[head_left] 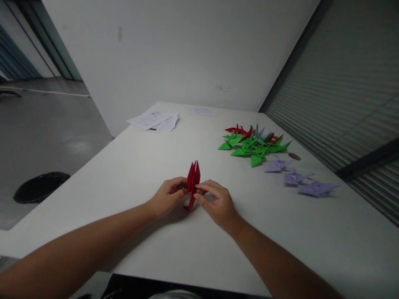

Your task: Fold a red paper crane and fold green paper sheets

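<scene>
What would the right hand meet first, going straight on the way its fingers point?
The red folded paper, which the right hand is touching. Beyond it, probably the left hand, though depth is unclear from one view.

an office-like room: white table (131, 170), printed papers (152, 119), blinds (346, 91).

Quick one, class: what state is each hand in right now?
Left hand: closed, holding the red origami crane from the left.
Right hand: closed, holding it from the right.

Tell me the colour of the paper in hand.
The folded paper is red; head view shows it.
</scene>
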`<state>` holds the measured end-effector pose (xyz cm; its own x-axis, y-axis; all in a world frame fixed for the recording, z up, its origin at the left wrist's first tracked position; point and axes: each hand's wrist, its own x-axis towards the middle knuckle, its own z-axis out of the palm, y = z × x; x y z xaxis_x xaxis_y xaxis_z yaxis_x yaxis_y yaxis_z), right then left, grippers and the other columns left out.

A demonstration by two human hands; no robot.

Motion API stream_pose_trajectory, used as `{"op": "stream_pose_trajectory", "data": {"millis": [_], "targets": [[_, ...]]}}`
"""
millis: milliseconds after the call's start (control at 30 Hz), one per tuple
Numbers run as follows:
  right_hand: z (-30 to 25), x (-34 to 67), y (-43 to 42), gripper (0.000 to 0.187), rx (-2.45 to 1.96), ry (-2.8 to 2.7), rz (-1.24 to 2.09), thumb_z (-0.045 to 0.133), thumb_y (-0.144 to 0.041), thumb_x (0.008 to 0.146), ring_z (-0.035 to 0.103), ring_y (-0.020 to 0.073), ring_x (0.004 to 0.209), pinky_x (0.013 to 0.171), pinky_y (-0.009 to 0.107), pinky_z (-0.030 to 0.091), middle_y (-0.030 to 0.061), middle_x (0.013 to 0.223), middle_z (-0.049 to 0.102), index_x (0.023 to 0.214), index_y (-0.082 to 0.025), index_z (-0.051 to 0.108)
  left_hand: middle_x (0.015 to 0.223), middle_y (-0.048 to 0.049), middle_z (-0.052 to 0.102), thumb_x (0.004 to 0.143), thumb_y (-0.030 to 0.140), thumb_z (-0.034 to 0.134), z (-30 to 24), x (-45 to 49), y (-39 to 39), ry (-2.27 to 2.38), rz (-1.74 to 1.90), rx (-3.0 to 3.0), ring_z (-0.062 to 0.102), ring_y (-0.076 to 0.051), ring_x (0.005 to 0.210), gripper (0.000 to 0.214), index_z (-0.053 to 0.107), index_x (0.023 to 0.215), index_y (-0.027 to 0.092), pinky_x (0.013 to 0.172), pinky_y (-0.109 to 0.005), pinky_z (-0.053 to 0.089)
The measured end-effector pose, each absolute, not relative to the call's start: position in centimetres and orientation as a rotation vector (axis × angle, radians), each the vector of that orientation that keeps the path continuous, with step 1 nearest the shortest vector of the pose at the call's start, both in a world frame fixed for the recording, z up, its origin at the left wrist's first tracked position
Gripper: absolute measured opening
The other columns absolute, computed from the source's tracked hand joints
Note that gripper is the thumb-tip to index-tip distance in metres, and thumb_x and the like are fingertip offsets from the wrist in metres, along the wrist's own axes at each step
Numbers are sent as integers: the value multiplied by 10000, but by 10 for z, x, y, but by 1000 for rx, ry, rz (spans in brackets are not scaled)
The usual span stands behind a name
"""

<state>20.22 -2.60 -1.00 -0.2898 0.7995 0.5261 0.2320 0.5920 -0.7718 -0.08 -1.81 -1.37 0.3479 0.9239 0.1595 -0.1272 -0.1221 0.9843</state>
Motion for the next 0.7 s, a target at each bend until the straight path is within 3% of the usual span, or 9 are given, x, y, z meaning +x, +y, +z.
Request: {"op": "stream_pose_trajectory", "data": {"millis": [300,500,600,700], "targets": [[-10,201,-28,336,-775,-1861,738,629,-156,917,641,212,879,796,382,557,46,949,665,1213,-288,718,957,-105,778,808,293,829,-20,1,-16,822,1132,1149,716,-206,852,253,762,994,135,821,-356,570],[-15,202,-25,126,-864,-1817,766,631,-159,884,612,206,847,760,355,537,35,924,620,965,-254,643,856,-68,766,730,261,875,-21,1,-9,839,1222,955,688,-165,704,252,749,906,132,690,-319,588],[-23,201,-25,125,-916,-1774,925,623,-171,884,650,200,881,817,364,556,28,949,642,974,-253,592,855,-73,770,708,255,886,-18,2,-8,839,1224,884,705,-178,725,260,744,886,128,717,-349,616],[-33,200,-25,175,-919,-1686,1191,616,-195,892,687,180,827,733,333,577,14,957,656,1033,-261,537,835,-65,766,684,246,899,-17,2,-8,853,1232,837,703,-176,715,268,741,865,128,699,-351,625]]}}
